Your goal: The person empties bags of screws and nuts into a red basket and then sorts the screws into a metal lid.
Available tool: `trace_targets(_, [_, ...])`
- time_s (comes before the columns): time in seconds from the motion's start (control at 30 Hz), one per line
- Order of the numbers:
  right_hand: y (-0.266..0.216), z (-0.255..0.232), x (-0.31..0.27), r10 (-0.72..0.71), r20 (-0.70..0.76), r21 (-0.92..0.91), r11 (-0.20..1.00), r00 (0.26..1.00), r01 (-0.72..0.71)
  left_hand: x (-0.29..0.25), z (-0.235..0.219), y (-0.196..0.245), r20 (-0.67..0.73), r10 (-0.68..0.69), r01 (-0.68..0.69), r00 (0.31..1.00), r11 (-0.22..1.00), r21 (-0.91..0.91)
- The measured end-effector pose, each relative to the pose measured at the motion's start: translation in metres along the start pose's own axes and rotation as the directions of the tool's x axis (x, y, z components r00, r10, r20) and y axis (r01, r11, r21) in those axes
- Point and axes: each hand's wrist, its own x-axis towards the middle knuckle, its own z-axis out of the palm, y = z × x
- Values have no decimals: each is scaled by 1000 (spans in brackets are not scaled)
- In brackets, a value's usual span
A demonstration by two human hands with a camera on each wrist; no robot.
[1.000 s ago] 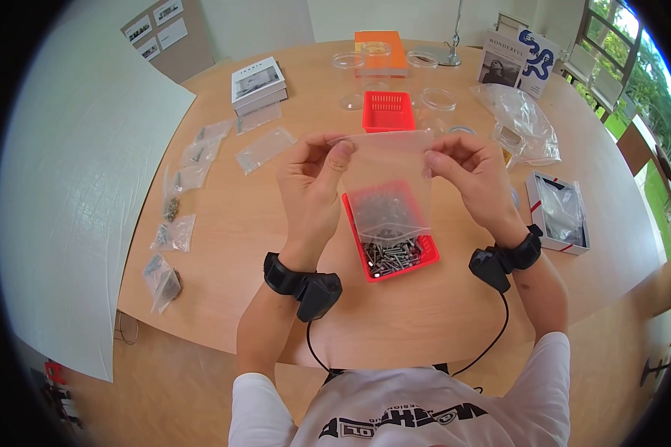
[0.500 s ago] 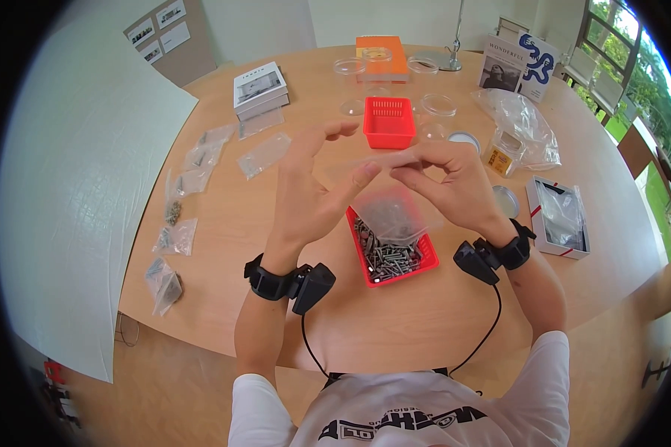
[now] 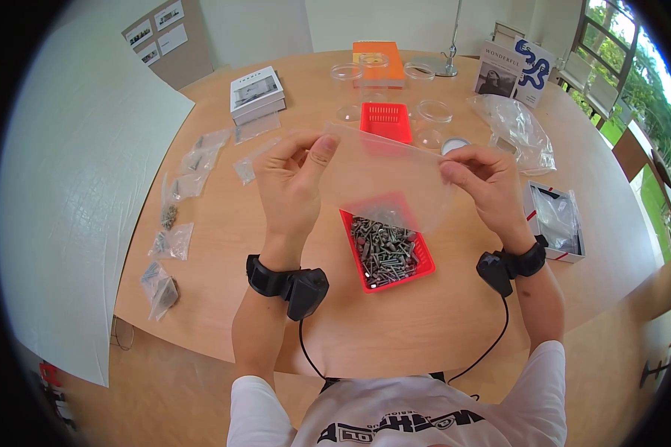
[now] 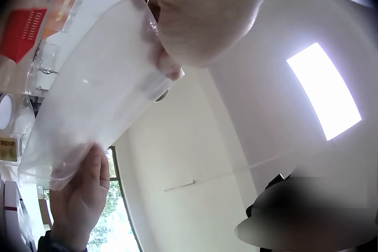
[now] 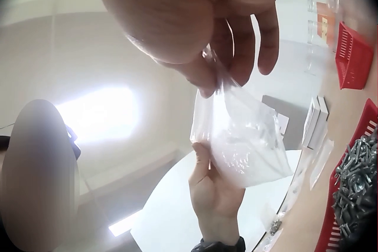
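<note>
Above the table a translucent plastic zip bag (image 3: 384, 167) is stretched between both hands, with no contents visible inside. My left hand (image 3: 289, 186) pinches its upper left corner between thumb and fingers. At the opposite side my right hand (image 3: 488, 186) pinches the edge, also seen in the right wrist view, where the bag (image 5: 248, 142) hangs creased below the fingers. Under the bag stands a red basket (image 3: 367, 279) filled with loose metal screws (image 3: 388, 253); the bag's lower part overlaps its far end in the head view.
Beyond is a second red basket (image 3: 386, 123), near clear round containers (image 3: 434, 112) and an orange book (image 3: 376, 63). Small bags of hardware (image 3: 173, 240) line the left side. At right lie a white box (image 3: 555, 223) and a crumpled plastic bag (image 3: 514, 130).
The zip bag hung upright between both hands, then the hands came together and the left fingers spread off it. Now both hands are apart again, holding the bag turned sideways.
</note>
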Motion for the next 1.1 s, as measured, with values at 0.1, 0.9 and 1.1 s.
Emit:
trace_targets(0.1, [2,6,-2,-43,-115,71,996,992,51,1,1,-5,22,-117,116,993,992,47])
trace_targets(0.9, [-29,17,10,-344,102,-410,841,933,354,1,33,5,409,79,-197,909,947,255])
trace_targets(1.1, [-34,21,20,-323,101,-377,863,941,337,1,40,20,366,164,-266,916,932,247])
